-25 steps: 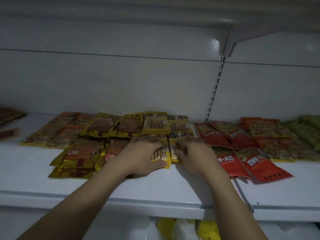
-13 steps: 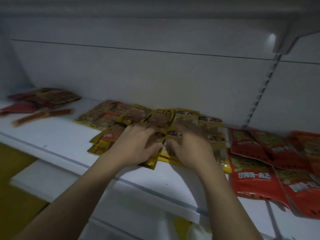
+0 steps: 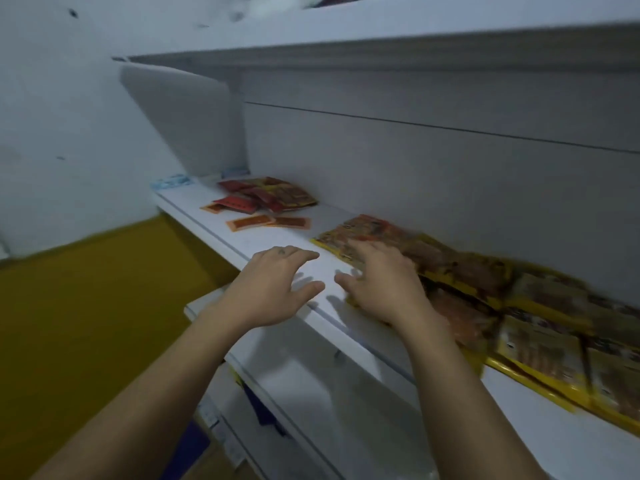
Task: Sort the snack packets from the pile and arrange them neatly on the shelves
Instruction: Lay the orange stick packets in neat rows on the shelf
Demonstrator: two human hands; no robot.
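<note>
Yellow-edged snack packets [image 3: 485, 289] lie in overlapping rows along the white shelf [image 3: 263, 233], running off to the right. My right hand [image 3: 384, 285] rests with spread fingers on the leftmost packets of that row. My left hand [image 3: 273, 285] hovers over bare shelf just left of them, fingers relaxed and holding nothing. Farther left at the back lies a small heap of red and dark packets [image 3: 270, 195], with two flat orange packets [image 3: 268, 222] in front of it.
An upper shelf [image 3: 381, 46] overhangs the whole row. A lower shelf [image 3: 311, 393] juts out below my forearms. A yellow floor [image 3: 86, 306] and a white wall [image 3: 52, 116] lie to the left.
The view has swung left along the shelf. Both hands have left the middle yellow packets and moved to the row's left end; the left hand has come off the packets onto bare shelf.
</note>
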